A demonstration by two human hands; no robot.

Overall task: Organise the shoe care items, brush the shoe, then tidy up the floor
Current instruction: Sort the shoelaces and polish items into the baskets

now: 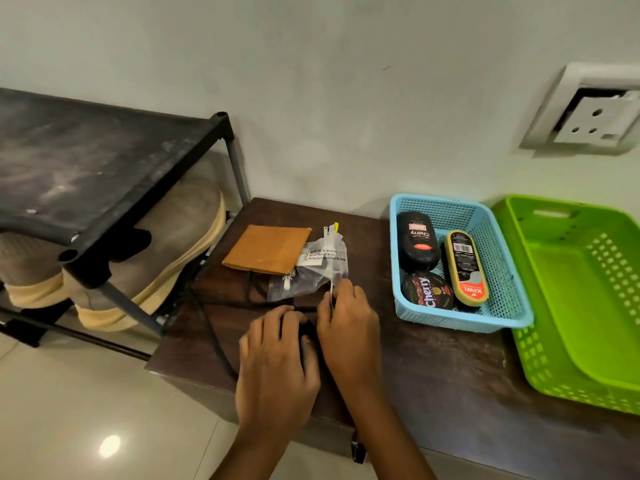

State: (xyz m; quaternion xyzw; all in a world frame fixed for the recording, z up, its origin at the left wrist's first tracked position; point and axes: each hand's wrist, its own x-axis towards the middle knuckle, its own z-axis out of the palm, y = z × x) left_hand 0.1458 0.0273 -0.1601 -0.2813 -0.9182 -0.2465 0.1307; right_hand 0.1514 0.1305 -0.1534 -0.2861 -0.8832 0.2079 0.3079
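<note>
Left hand (277,355) curls over a dark thing (309,328) I cannot identify, right hand (346,323) pinches the near edge of the plastic bag (311,271), which stretches away leftward from my fingertips, with the blue basket (460,322) rightward, nearer that right hand.

The surface (433,358) is dark wood, matt and scuffed. At 3 o'clock the green basket (554,271) is smooth, glossy plastic; the blue basket (512,306) beside it is duller, perforated plastic. The clear bag (322,268) is crinkled, shiny film (printed). At 9 o'clock the rack (86,161) has dusty black cloth; the floor (69,410) is glossy tile.
</note>
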